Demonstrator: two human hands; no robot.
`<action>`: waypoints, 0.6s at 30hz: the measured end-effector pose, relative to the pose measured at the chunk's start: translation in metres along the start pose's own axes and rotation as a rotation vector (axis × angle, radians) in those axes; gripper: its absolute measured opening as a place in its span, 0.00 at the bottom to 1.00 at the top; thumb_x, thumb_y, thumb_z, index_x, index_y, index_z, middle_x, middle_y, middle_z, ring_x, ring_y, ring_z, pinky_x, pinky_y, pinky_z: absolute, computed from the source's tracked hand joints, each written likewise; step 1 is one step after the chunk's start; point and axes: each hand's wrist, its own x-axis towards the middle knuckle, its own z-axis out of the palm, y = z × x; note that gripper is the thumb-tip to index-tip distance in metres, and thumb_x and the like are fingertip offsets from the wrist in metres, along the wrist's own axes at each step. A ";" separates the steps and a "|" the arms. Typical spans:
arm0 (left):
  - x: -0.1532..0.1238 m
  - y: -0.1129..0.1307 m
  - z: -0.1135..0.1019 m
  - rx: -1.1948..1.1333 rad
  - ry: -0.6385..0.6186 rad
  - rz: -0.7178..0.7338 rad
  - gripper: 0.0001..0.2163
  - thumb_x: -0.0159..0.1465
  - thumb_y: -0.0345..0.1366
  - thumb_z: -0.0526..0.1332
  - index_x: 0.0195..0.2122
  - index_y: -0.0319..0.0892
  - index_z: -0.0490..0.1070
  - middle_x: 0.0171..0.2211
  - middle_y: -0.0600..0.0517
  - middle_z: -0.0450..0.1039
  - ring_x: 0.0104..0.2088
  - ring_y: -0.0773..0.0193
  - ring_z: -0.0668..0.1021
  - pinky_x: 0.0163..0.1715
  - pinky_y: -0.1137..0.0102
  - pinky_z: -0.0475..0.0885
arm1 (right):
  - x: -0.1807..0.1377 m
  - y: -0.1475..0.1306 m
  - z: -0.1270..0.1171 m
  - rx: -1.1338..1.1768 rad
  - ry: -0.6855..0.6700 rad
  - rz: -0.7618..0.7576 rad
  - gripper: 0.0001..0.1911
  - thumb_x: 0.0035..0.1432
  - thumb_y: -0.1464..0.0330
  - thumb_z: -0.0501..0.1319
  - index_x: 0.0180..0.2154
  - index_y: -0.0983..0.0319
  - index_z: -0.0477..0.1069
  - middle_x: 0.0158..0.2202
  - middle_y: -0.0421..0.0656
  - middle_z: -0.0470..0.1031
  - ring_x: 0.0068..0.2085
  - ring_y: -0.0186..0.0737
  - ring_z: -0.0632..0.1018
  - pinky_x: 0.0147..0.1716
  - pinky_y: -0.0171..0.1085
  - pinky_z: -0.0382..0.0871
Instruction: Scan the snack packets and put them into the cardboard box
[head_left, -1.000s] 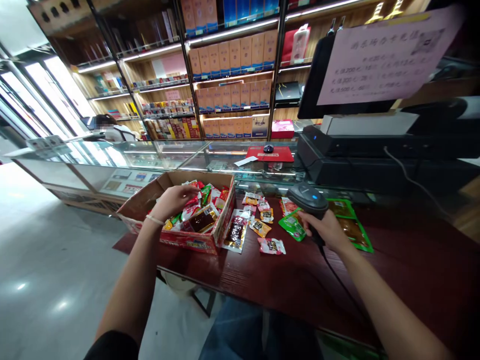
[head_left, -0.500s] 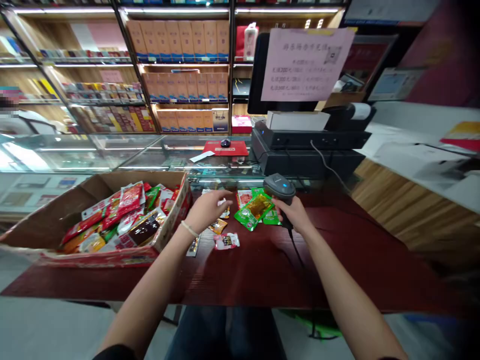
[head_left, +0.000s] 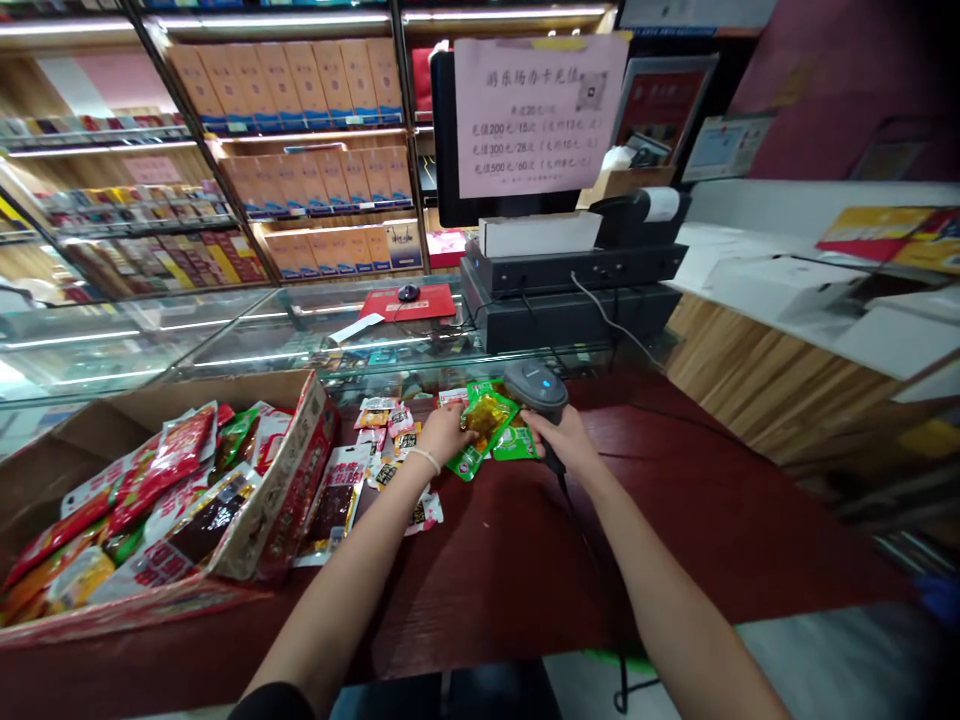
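Observation:
My right hand (head_left: 567, 437) is closed round the handle of a black barcode scanner (head_left: 536, 388), whose head hangs over the dark red table (head_left: 675, 500). My left hand (head_left: 444, 430) grips a green snack packet (head_left: 484, 425) and lifts its near end just under the scanner. A second green packet (head_left: 514, 443) lies flat beside it. Several small snack packets (head_left: 382, 440) lie scattered to the left of my left hand. A cardboard box (head_left: 292, 470) full of red and mixed snack packets (head_left: 165, 480) stands at the table's left end.
A black register unit (head_left: 570, 300) with a monitor and a pink notice (head_left: 536, 110) stands behind the table. A glass counter (head_left: 225, 340) carries a red mouse pad (head_left: 411, 303). Shelves of boxed goods (head_left: 300, 170) line the back wall. The scanner cable (head_left: 600, 580) trails across the table.
My left hand left the box, crossed the scattered packets and took hold of the green packet by the scanner. The view swung right, so the box now sits further left.

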 end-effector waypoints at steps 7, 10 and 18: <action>0.018 0.002 0.002 -0.023 -0.164 -0.125 0.27 0.45 0.44 0.73 0.45 0.37 0.72 0.50 0.34 0.72 0.52 0.41 0.74 0.49 0.60 0.68 | -0.001 0.002 -0.001 0.021 -0.001 -0.021 0.19 0.52 0.53 0.68 0.26 0.59 0.68 0.16 0.36 0.65 0.14 0.32 0.66 0.14 0.33 0.59; 0.019 0.008 0.003 -0.200 -0.113 -0.167 0.24 0.37 0.36 0.75 0.36 0.38 0.74 0.48 0.36 0.73 0.54 0.40 0.72 0.50 0.60 0.67 | -0.002 0.003 0.000 0.063 -0.002 -0.013 0.18 0.51 0.53 0.68 0.29 0.59 0.69 0.17 0.35 0.65 0.14 0.31 0.66 0.14 0.33 0.59; -0.007 -0.012 -0.016 -0.883 0.022 -0.174 0.20 0.47 0.40 0.73 0.37 0.40 0.68 0.35 0.49 0.76 0.36 0.60 0.78 0.38 0.67 0.71 | -0.008 -0.001 0.000 0.143 0.016 0.004 0.18 0.51 0.55 0.68 0.34 0.61 0.69 0.17 0.33 0.64 0.14 0.30 0.65 0.13 0.31 0.59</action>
